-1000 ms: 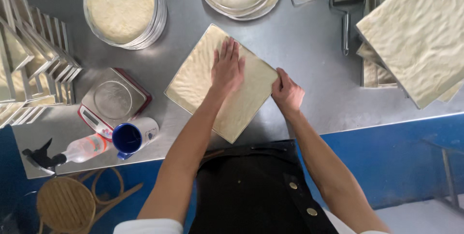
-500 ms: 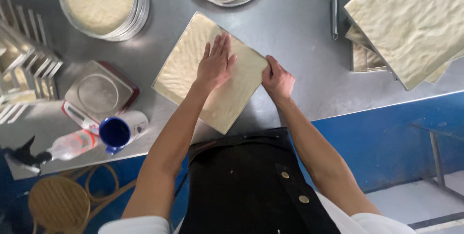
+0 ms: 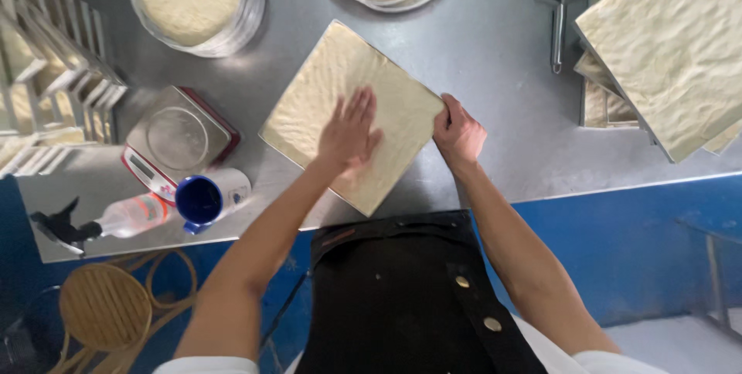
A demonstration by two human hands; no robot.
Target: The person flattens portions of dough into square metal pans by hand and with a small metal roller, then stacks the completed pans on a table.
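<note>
Head view — left hand point(image 3: 349, 133) spread flat on the dimpled square dough sheet point(image 3: 352, 111), right hand point(image 3: 459, 133) pinching its edge — steel table point(image 3: 495, 73) beneath.

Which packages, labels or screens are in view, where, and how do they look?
Kitchen scale: left of the dough square, grey body with red edge, round steel plate; pale display strip at its near-left edge, too small to read.
Spray bottle: lying at the table's near-left edge, clear, black trigger, reddish band.
Blue-mouthed white container: on its side beside the bottle.
</note>
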